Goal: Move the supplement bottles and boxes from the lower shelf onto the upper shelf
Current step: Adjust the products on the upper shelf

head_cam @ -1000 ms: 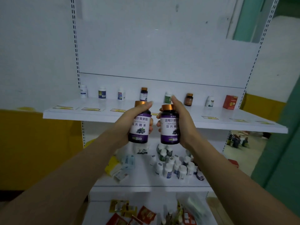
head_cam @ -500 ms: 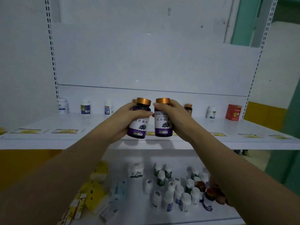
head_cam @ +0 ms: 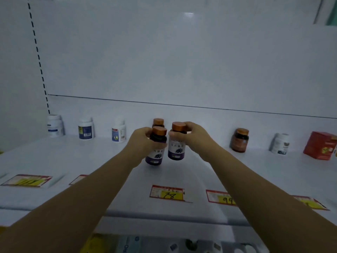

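Purple bottles (head_cam: 176,149), tops inside each grip (head_cam: 196,136)

Two bare arms reach over the white upper shelf (head_cam: 87,161). The left hand (head_cam: 141,141) grips the left purple bottle (head_cam: 156,154), and the right hand (head_cam: 196,136) pinches the copper cap of the right purple bottle (head_cam: 176,147). The two stand upright, side by side. White bottles (head_cam: 85,128), a brown bottle (head_cam: 239,140) and a red box (head_cam: 320,145) line the back; price tags (head_cam: 166,193) lie near the front edge.
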